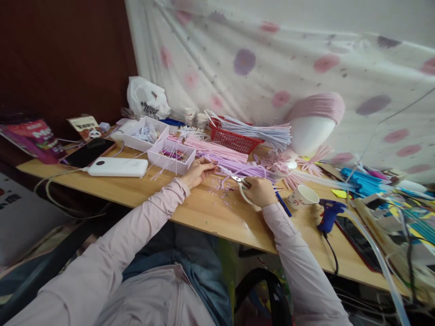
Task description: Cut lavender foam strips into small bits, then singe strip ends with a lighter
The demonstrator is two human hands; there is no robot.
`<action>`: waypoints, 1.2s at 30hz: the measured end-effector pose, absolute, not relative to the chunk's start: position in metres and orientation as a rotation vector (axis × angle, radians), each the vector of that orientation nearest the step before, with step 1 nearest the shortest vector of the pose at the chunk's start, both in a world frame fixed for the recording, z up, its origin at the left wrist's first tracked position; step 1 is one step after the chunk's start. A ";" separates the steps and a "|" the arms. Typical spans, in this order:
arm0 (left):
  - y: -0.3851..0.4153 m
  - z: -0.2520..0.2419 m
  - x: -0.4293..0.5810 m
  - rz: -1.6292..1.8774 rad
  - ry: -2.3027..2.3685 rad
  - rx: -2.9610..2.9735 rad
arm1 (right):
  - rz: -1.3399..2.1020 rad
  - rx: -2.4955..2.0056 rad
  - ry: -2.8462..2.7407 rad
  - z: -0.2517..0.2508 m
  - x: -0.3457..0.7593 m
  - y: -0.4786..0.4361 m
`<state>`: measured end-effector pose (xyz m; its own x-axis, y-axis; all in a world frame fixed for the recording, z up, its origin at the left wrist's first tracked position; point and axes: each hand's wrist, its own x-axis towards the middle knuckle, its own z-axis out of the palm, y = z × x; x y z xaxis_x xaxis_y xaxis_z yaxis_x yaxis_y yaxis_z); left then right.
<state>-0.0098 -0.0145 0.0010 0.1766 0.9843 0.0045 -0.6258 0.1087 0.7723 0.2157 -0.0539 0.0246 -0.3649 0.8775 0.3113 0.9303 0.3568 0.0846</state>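
My right hand (261, 192) is wrapped round the handles of a pair of scissors (237, 179), whose blades point left toward my other hand. My left hand (198, 172) pinches a thin light-purple pipe cleaner (224, 170), and the blades are close to it. Whether they touch it I cannot tell. Small purple clippings (222, 195) lie scattered on the wood below. Just behind both hands are bundles of purple pipe cleaners (243, 168) and pink pipe cleaners (217, 150). A white box (170, 159) with purple stems over its rim stands left of my left hand.
A red basket (234, 143) holds pale blue pipe cleaners, beside a white head form (307, 133). On the right are a paper cup (303, 196), a blue glue gun (329, 215) and a corded clutter. A power bank (117, 167) and a phone (89, 151) lie left.
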 end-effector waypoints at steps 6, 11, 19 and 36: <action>-0.014 0.001 -0.010 1.306 0.616 0.724 | -0.363 -1.605 -2.404 0.023 0.216 -0.053; -0.013 0.000 -0.010 1.302 0.618 0.716 | -0.283 -1.601 -2.396 0.023 0.216 -0.053; -0.012 -0.001 -0.010 1.312 0.600 0.734 | -0.251 -1.527 -2.398 0.025 0.213 -0.055; -0.015 -0.002 -0.009 1.256 0.634 0.859 | -0.321 -1.589 -2.428 0.024 0.212 -0.057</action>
<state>-0.0085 -0.0146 -0.0021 0.2146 0.9757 0.0440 -0.5437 0.0820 0.8353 0.2119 -0.0572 0.0242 -0.3904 0.8699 0.3015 0.9183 0.3912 0.0606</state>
